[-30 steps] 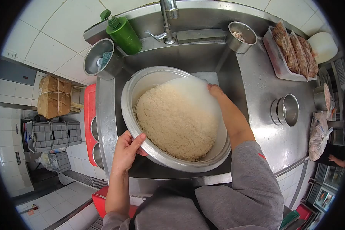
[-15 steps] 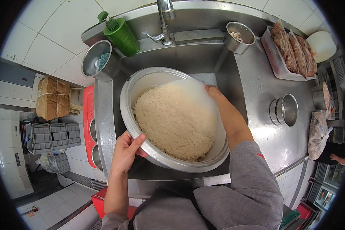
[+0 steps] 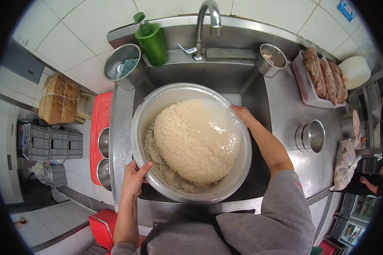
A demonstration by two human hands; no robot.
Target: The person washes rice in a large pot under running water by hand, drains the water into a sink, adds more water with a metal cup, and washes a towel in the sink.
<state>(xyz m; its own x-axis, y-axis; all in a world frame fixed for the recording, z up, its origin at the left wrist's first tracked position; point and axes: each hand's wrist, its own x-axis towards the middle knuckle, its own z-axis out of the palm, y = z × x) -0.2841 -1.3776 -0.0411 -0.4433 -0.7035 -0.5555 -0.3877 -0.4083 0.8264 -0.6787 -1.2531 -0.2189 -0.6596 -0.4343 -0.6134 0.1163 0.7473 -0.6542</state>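
A large round metal basin is over the sink, holding a heap of white rice with cloudy water along its right and far side. My left hand grips the basin's near-left rim, thumb on top and fingers underneath. On the far-right rim, my right hand is closed, its fingers partly hidden behind the wall. Part of a pale flat object shows in the sink behind the basin.
Behind the sink rises a faucet, with a green pump bottle and a metal pot to its left. A small pot, a tub of bagged meat and metal cups stand right. Another person's hand shows far right.
The basin has come down from a steep tilt toward level, both hands still on its rim. Water has spread back around the rice. The view has shifted slightly.
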